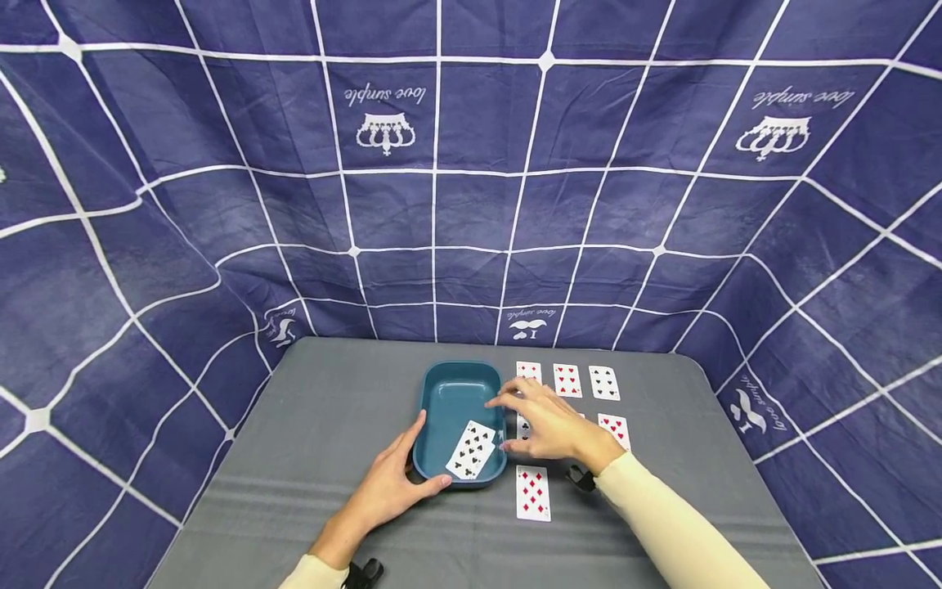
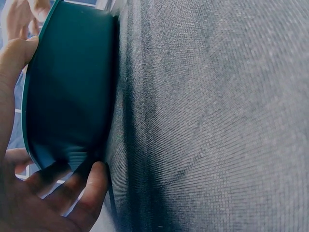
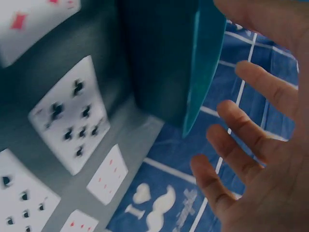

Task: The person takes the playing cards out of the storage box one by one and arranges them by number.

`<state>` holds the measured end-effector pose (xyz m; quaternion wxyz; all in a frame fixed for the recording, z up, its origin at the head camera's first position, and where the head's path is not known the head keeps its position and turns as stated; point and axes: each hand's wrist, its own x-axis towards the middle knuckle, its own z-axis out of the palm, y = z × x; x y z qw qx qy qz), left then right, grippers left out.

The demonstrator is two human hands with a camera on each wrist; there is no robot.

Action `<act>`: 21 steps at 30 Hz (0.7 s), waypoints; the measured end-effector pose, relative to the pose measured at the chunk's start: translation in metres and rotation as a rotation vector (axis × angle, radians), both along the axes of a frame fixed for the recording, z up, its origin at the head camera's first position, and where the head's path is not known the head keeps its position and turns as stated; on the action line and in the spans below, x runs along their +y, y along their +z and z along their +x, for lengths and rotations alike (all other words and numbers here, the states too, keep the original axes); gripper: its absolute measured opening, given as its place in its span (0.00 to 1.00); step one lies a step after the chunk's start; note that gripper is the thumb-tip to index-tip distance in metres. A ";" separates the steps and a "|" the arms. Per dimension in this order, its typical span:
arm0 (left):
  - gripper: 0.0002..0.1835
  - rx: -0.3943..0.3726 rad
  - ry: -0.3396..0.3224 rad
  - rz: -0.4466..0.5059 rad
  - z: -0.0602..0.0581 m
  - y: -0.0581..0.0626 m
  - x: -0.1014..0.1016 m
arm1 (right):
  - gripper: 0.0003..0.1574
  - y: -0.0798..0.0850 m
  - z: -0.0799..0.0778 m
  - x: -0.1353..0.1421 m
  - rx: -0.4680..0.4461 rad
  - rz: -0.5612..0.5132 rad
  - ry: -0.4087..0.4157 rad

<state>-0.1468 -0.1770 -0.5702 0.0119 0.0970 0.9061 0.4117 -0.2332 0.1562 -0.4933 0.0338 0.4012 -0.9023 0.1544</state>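
A blue-green tray (image 1: pixel 459 401) sits on the table with black-suit playing cards (image 1: pixel 471 450) overlapping in its near right part. My left hand (image 1: pixel 386 487) holds the tray's near left corner, the thumb at the near rim and the fingers along the left side. In the left wrist view, fingers of my left hand (image 2: pixel 63 193) bend against the tray wall (image 2: pixel 72 72). Over the tray's right rim hovers my right hand (image 1: pixel 540 421). The right wrist view shows the fingers of my right hand (image 3: pixel 260 159) spread, holding nothing, beside the tray wall (image 3: pixel 159 63).
Right of the tray, more playing cards lie face up in rows, partly hidden by my right arm. A red diamond card (image 1: pixel 533 492) is nearest me, and a black-suit card (image 1: pixel 604 383) lies at the far right. Blue gridded cloth (image 1: pixel 478 204) hangs behind the grey table (image 1: pixel 353 393).
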 end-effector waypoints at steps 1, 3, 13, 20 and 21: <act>0.68 -0.002 0.000 0.000 0.001 0.000 0.000 | 0.43 0.002 -0.001 -0.005 -0.008 0.019 0.017; 0.68 -0.002 -0.001 -0.006 0.002 0.000 0.001 | 0.44 0.005 -0.004 -0.016 -0.034 0.055 0.046; 0.68 -0.001 0.001 0.016 0.004 0.002 -0.001 | 0.46 0.009 -0.017 -0.069 -0.173 0.278 0.108; 0.67 -0.024 -0.008 0.008 0.005 0.002 -0.002 | 0.49 0.006 -0.022 -0.087 -0.239 0.407 0.111; 0.67 -0.024 -0.010 0.012 0.005 0.002 -0.002 | 0.50 0.006 -0.023 -0.089 -0.240 0.424 0.107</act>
